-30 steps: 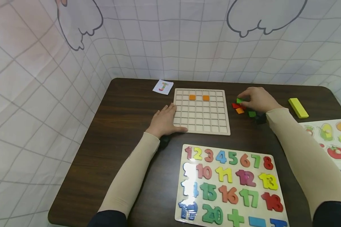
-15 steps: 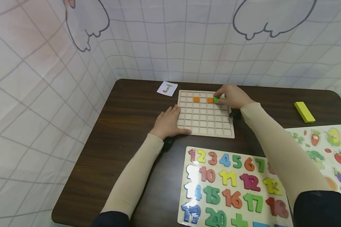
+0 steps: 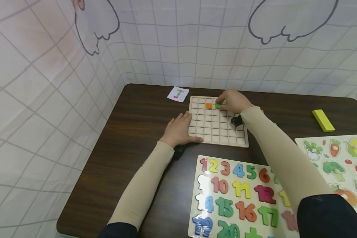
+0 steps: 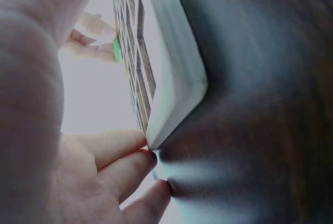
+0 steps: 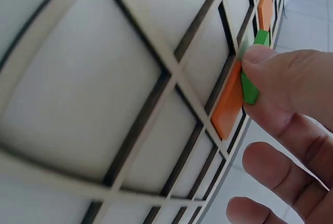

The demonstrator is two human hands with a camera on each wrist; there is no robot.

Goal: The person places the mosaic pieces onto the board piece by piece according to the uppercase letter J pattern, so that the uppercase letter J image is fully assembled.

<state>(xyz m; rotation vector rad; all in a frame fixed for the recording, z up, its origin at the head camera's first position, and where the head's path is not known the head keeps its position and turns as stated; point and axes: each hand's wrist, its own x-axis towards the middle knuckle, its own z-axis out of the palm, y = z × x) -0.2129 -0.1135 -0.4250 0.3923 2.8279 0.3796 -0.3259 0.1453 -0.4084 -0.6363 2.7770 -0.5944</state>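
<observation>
A pale wooden grid board (image 3: 208, 127) lies on the dark table. My left hand (image 3: 179, 130) rests against its near left corner, fingers along the left edge and thumb along the near edge. In the left wrist view, fingertips (image 4: 140, 139) touch the board's corner. My right hand (image 3: 233, 100) is over the board's far part, pinching a green square tile (image 5: 251, 86) between thumb and index finger. An orange tile (image 3: 208, 105) sits in a far-row cell. The right wrist view shows another orange tile (image 5: 229, 104) in its cell, right beside the green one.
A small card (image 3: 178, 94) with a coloured J lies behind the board. Nearer stands a number puzzle (image 3: 230, 178). On the right are a vegetable puzzle (image 3: 349, 175) and a yellow block (image 3: 323, 120). Loose tiles, including an orange tile (image 3: 262, 111), peek from behind the right forearm.
The right hand has carried the green tile left from the loose pile to the board's far rows. The left hand has stayed at the board's corner.
</observation>
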